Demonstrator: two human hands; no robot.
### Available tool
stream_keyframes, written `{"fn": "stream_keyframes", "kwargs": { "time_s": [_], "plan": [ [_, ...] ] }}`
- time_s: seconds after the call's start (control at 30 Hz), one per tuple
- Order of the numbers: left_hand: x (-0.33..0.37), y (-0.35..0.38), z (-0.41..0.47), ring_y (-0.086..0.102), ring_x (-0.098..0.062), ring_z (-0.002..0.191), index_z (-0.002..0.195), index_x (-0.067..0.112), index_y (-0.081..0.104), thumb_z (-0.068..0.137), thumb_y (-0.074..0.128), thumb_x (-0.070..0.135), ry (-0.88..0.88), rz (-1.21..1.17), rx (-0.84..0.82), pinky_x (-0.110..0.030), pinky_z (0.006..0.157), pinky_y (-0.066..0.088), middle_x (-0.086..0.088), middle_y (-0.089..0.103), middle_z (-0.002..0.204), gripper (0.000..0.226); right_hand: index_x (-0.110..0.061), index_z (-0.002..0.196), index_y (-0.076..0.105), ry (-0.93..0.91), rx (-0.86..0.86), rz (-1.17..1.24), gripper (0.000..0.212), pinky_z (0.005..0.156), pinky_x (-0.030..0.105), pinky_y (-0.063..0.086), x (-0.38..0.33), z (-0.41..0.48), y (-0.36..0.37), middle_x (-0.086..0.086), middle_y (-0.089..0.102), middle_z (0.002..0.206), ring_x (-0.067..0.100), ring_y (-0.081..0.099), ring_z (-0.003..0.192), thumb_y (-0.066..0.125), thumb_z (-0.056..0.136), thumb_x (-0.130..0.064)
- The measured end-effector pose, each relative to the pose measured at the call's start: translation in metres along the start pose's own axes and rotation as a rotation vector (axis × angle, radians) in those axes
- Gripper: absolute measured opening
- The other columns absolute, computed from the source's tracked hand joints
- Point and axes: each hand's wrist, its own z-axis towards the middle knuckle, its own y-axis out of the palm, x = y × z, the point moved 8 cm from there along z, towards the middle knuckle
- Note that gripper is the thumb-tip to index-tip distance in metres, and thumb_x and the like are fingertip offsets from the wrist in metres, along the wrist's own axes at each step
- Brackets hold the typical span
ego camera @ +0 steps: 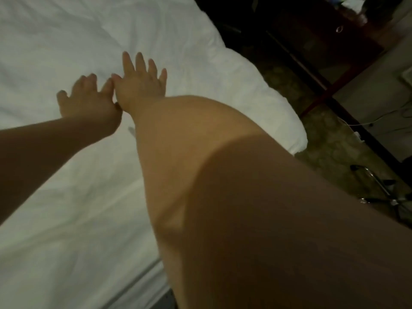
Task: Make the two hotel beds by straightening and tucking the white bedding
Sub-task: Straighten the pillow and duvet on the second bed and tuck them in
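The right hand (pixel 140 85) lies flat on the white bedding (pixel 66 197), palm down, with its fingers straight and spread, pointing to 12 o'clock. The left hand (pixel 87 99) is just beside it at 9 o'clock, also palm down on the cloth. Its fingers look a little bent at the tips, but they hold nothing. The two thumbs touch each other between the hands. Both bare forearms reach in from the lower edge, and the right one covers much of the picture from 4 to 6 o'clock.

The bedding fills the picture from 7 o'clock around to 12 o'clock, with soft wrinkles near the hands. Its rounded corner ends at 3 o'clock. At 6 o'clock a dark line runs along its lower border.

Beyond the corner, from 2 to 4 o'clock, is a dark patterned carpet (pixel 330 148). Dark wooden furniture (pixel 312 30) stands at 1 o'clock. A white cable (pixel 361 124) lies at 3 o'clock and a metal frame (pixel 376 181) at 4 o'clock.
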Motion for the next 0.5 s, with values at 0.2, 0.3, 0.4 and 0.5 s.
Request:
{"fn": "stream_keyframes", "kwargs": {
  "time_s": [0.2,0.3,0.4,0.5],
  "plan": [
    [0.120,0.039,0.065,0.009,-0.026,0.146,0.152,0.026,0.013,0.100,0.029,0.046,0.025,0.041,-0.160,-0.053,0.112,0.015,-0.008,0.009,0.159,0.058,-0.028,0.153,0.001,0.111,-0.053,0.009,0.058,0.116,0.045,-0.011,0.129,0.065,-0.005,-0.002,-0.004,0.162,0.022,-0.006,0.148,0.021,0.103,-0.046],
    [0.158,0.049,0.085,0.007,-0.024,0.146,0.152,0.026,0.011,0.100,0.026,0.046,0.018,0.047,-0.189,-0.053,0.113,0.014,-0.007,0.008,0.159,0.058,-0.028,0.153,0.001,0.095,-0.055,0.000,0.056,0.117,0.045,-0.010,0.165,0.085,-0.009,-0.002,-0.004,0.162,0.022,-0.005,0.148,0.020,0.103,-0.046],
    [0.191,0.058,0.102,0.006,-0.024,0.146,0.152,0.026,0.010,0.101,0.025,0.046,0.009,0.060,-0.195,-0.053,0.114,0.014,-0.007,0.007,0.159,0.057,-0.028,0.153,0.001,0.079,-0.061,-0.037,0.057,0.118,0.045,-0.008,0.202,0.106,-0.012,-0.002,-0.003,0.162,0.022,-0.004,0.148,0.019,0.103,-0.047],
    [0.209,0.065,0.113,0.006,-0.024,0.146,0.152,0.026,0.009,0.101,0.027,0.045,-0.061,0.057,-0.200,-0.052,0.114,0.014,-0.007,0.007,0.159,0.057,-0.028,0.153,0.001,0.015,-0.097,-0.044,0.058,0.118,0.045,-0.008,0.225,0.122,-0.011,-0.002,-0.003,0.162,0.022,-0.004,0.148,0.019,0.102,-0.050]
  ]
}}
